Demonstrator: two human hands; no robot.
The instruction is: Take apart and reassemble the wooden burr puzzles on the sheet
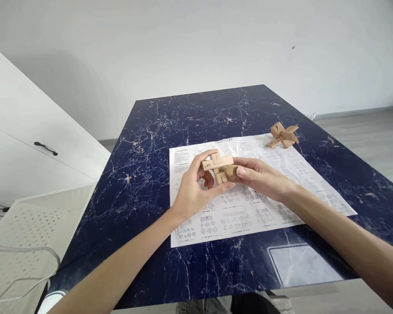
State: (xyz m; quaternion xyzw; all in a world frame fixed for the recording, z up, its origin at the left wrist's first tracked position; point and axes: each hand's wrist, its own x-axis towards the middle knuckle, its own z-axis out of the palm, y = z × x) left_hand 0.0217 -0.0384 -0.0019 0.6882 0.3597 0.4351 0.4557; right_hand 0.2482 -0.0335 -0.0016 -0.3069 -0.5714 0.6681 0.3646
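One wooden puzzle (218, 165), partly hidden, illegible sheet (242, 216)

Print (207, 224) on the sheet (255, 147) illegibly small, partly hidden behind left hand (193, 185) and right hand (265, 176)

Sheet (212, 226): lay on the table (157, 131).
Held blocks (218, 163): were above the sheet's left half, between both hands.
Left hand (194, 192): was over the sheet's left side.
Right hand (263, 178): was over its middle.
Block cluster (283, 136): sat at its far right corner.
Panel (304, 264): lay before it, toward the right.
Cabinet (26, 113): stood left of it.
Wall (183, 48): rose behind it.
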